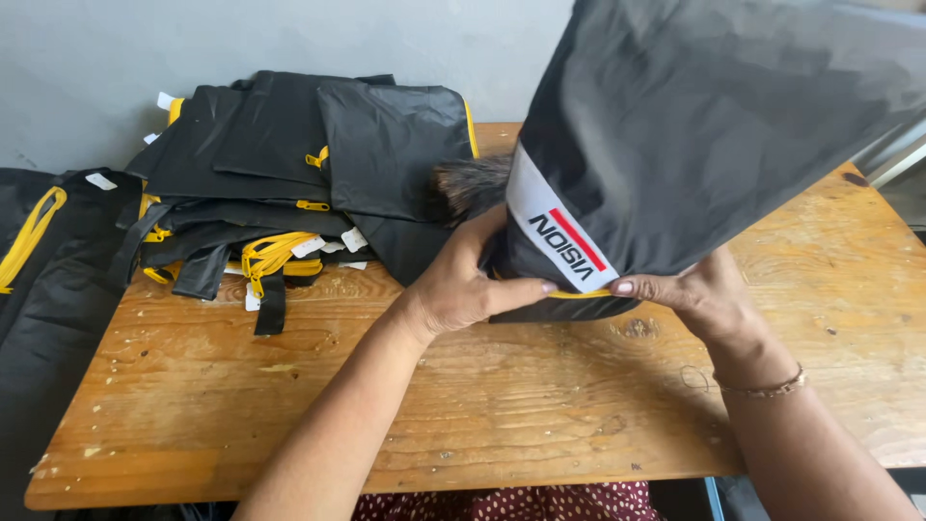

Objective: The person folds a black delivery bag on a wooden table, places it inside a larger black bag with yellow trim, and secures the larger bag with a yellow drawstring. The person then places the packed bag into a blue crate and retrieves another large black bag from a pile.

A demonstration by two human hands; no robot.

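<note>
Holding the black bag [694,135] upright in both hands' grip, left hand [458,285], right hand [699,294], I judge turning it over the tabletop [482,405] comes next.

Both forearms are bare, with no sleeves in view. The right hand [699,294] has a thin metallic chain bracelet [767,389] at the wrist, and its thumbnail is unpainted. The left hand [463,285] wears no jewellery. A dark red garment with small white dots [511,503] shows at the lap.

a sewing workshop; worn wooden table [289,405]; stacked black bags [289,164] with yellow zips
</note>
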